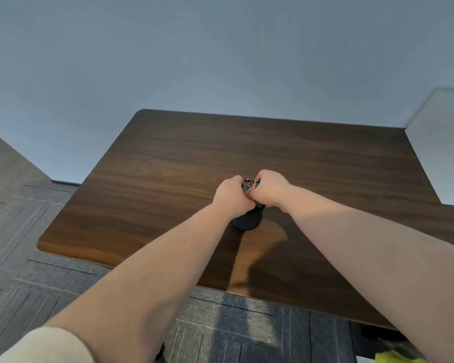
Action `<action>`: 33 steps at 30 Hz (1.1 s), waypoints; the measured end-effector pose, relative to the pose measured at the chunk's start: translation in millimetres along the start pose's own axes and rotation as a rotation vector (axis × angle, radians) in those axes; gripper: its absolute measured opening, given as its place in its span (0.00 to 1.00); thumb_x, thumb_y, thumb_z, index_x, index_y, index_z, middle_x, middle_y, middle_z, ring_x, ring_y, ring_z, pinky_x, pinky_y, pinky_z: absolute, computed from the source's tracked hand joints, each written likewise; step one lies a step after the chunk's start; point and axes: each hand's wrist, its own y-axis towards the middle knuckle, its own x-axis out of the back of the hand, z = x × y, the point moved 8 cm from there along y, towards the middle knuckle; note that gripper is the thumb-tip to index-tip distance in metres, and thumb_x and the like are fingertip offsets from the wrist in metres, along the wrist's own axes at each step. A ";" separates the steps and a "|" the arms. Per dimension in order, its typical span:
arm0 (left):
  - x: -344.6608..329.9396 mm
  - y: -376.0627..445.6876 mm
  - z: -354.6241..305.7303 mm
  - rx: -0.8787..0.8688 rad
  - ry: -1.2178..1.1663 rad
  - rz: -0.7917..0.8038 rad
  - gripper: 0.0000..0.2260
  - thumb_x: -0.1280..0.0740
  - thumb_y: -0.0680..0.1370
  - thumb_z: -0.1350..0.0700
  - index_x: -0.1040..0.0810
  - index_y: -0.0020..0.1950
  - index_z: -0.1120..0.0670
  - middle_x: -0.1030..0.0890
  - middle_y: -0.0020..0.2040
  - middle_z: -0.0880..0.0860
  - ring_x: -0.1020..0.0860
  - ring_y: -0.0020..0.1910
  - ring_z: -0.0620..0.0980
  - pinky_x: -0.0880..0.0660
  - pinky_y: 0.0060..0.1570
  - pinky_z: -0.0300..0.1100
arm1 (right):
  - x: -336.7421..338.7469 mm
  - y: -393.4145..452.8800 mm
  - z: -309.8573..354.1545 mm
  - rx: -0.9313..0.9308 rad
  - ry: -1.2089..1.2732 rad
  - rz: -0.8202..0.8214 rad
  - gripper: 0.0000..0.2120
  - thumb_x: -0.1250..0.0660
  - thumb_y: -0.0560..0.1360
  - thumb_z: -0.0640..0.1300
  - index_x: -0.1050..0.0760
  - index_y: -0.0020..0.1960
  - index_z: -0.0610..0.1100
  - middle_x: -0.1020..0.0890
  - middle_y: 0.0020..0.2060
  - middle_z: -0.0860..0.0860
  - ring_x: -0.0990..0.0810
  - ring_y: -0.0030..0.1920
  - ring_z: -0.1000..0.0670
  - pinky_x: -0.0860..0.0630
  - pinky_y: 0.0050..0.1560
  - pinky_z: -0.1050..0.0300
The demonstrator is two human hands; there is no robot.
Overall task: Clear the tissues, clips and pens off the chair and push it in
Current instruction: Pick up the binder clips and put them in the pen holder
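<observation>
The left hand [231, 196] is curled closed around the top of a dark cup [247, 218], its knuckles toward the camera, and the right hand [269, 188] is curled beside it, fingertips bunched over the same rim; both touch at the cup's mouth. Between them shows a small cluster of clips [249, 187], thin wire loops and a bit of green, seemingly being tucked into the cup. Whether each hand pinches a clip or only presses the bunch down is hidden by the fingers

The clips look light, stiff and springy; as a loose bunch they will likely snag on one another and scatter if let go from above, so cupping them from both sides and releasing low inside the rim is the safer hold. The cup itself looks small and light enough to tip under a sideways push, so steadying its wall with one hand seems wise

The cup stands on the brown wooden table [168, 166], nearer the front edge than the back, with bare wood all round. Grey carpet [37, 231] lies below. The chair, tissues and pens are out of view; a yellow-green scrap [393, 358] at the bottom right corner cannot be identified
</observation>
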 end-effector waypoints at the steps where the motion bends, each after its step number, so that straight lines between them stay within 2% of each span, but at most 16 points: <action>1: -0.1 -0.6 -1.3 -0.012 0.006 0.008 0.15 0.28 0.71 0.56 0.28 0.53 0.58 0.26 0.46 0.52 0.28 0.45 0.51 0.31 0.42 0.42 | -1.1 -0.1 0.4 -0.003 -0.009 0.007 0.17 0.33 0.73 0.41 0.29 0.61 0.39 0.23 0.49 0.44 0.23 0.45 0.45 0.21 0.50 0.51; 3: 0.6 -2.2 -3.2 -0.030 0.027 0.010 0.20 0.27 0.70 0.56 0.28 0.59 0.59 0.24 0.51 0.54 0.26 0.49 0.52 0.31 0.43 0.43 | -3.0 -0.3 1.2 -0.004 -0.002 0.016 0.18 0.33 0.73 0.40 0.30 0.61 0.39 0.23 0.50 0.44 0.21 0.48 0.45 0.19 0.52 0.51; 6: 2.0 -2.5 -4.5 -0.049 0.059 0.001 0.21 0.29 0.71 0.57 0.29 0.62 0.58 0.22 0.58 0.57 0.23 0.54 0.55 0.29 0.45 0.42 | -1.4 -1.3 4.0 0.020 -0.007 0.002 0.23 0.31 0.72 0.40 0.31 0.65 0.41 0.23 0.57 0.44 0.22 0.56 0.44 0.21 0.58 0.49; 9: 6.1 -2.1 -2.6 -0.063 0.085 -0.010 0.23 0.27 0.70 0.55 0.29 0.62 0.57 0.23 0.58 0.56 0.23 0.54 0.56 0.28 0.44 0.43 | 1.2 -3.8 6.8 0.059 0.011 -0.011 0.26 0.29 0.70 0.38 0.31 0.66 0.42 0.24 0.60 0.44 0.24 0.58 0.44 0.23 0.59 0.50; 15: 18.0 -9.2 0.8 -0.092 0.154 -0.039 0.26 0.28 0.71 0.54 0.29 0.66 0.56 0.26 0.61 0.57 0.24 0.57 0.57 0.25 0.53 0.48 | 7.7 -11.1 8.0 0.135 -0.050 -0.075 0.23 0.30 0.71 0.40 0.29 0.65 0.43 0.22 0.60 0.44 0.24 0.59 0.44 0.27 0.52 0.55; 19: 26.6 -23.4 6.3 -0.091 0.166 -0.052 0.25 0.28 0.70 0.52 0.28 0.66 0.54 0.26 0.59 0.56 0.25 0.57 0.56 0.24 0.55 0.49 | 8.0 -20.5 6.2 0.175 -0.089 -0.090 0.23 0.31 0.73 0.41 0.30 0.67 0.44 0.23 0.61 0.44 0.24 0.58 0.45 0.28 0.48 0.58; 24: 36.4 -63.9 29.0 0.001 0.171 -0.047 0.28 0.29 0.72 0.53 0.34 0.70 0.52 0.31 0.66 0.56 0.26 0.60 0.58 0.25 0.57 0.49 | -4.6 -41.3 14.2 0.235 -0.155 -0.070 0.25 0.33 0.75 0.42 0.34 0.71 0.46 0.29 0.67 0.44 0.26 0.63 0.42 0.26 0.57 0.52; 28: 44.7 -111.4 61.7 0.120 0.172 -0.074 0.32 0.30 0.74 0.51 0.39 0.74 0.51 0.36 0.73 0.55 0.28 0.65 0.58 0.26 0.61 0.49 | -24.1 -73.5 37.7 0.333 -0.184 -0.022 0.25 0.33 0.75 0.44 0.34 0.71 0.47 0.30 0.69 0.45 0.27 0.65 0.42 0.26 0.63 0.48; 33: 44.1 -174.4 113.3 0.261 0.169 -0.052 0.33 0.29 0.73 0.50 0.39 0.75 0.50 0.37 0.73 0.56 0.26 0.63 0.58 0.26 0.62 0.51 | -72.1 -117.6 68.3 0.481 -0.242 0.075 0.25 0.33 0.75 0.46 0.34 0.71 0.48 0.31 0.69 0.45 0.24 0.61 0.42 0.25 0.62 0.47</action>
